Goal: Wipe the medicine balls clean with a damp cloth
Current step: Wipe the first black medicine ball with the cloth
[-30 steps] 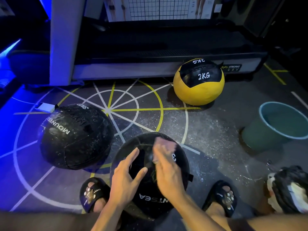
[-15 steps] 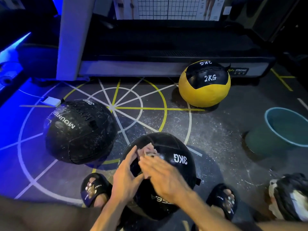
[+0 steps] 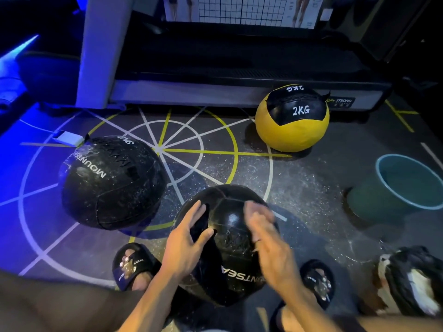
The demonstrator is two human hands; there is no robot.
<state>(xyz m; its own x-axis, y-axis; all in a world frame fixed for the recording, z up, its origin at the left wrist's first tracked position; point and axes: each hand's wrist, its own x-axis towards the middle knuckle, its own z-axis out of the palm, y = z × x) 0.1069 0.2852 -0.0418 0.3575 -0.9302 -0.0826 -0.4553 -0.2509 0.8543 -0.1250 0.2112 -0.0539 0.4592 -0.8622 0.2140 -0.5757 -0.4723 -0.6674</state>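
A: Cloth was the puzzle. Half a second earlier a pale rag showed under the right hand [image 3: 268,240] near the top left of the near black ball [image 3: 227,243]; by this moment that hand had swept to the ball's right side and blurred, and no cloth could be made out under it.

B: So was it gripping anything?

A: I couldn't tell; the fingers [image 3: 254,212] smeared in motion. The left hand [image 3: 184,245] lay flat on the ball's left side, fingers straight and spread, steadying it. The hands were apart, one on each flank.

B: And the ball?

A: On the floor [image 3: 299,192] between the two slippered feet. The sweep suggested the wipe had crossed its top, so I'd judge this ball partly done.

B: The others?

A: The second black ball [image 3: 110,183] sat to the left, speckled white, likely unwiped. The yellow 2KG ball [image 3: 292,121] rested against the treadmill [image 3: 239,92], with the teal bucket [image 3: 393,188] at right, contents unclear
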